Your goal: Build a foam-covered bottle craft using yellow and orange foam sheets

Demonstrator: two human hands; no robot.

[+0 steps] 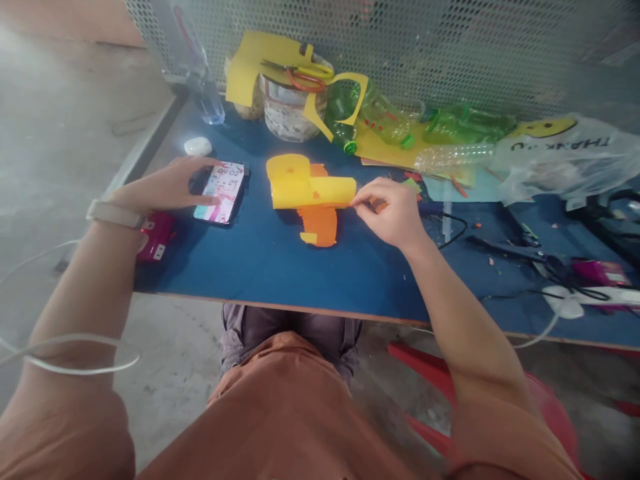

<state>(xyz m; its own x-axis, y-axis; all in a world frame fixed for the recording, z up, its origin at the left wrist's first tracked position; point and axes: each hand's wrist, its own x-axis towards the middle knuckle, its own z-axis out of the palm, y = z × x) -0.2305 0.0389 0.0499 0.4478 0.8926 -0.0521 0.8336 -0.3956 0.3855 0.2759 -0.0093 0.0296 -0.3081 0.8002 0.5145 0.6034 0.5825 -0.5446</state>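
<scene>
On blue table (pixel 245 263) | spanning phone (pixel 226 195) with left hand (pixel 173 183), fingers spread wide | pinching yellow paper (pixel 293 190), laid over orange piece (pixel 321 228), at right end with right hand (pixel 393 208)

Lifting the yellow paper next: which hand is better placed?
Right, I'd say. The right hand has its thumb and finger together at the right end of the yellow paper; the left hand is farther off, at the phone.
</scene>
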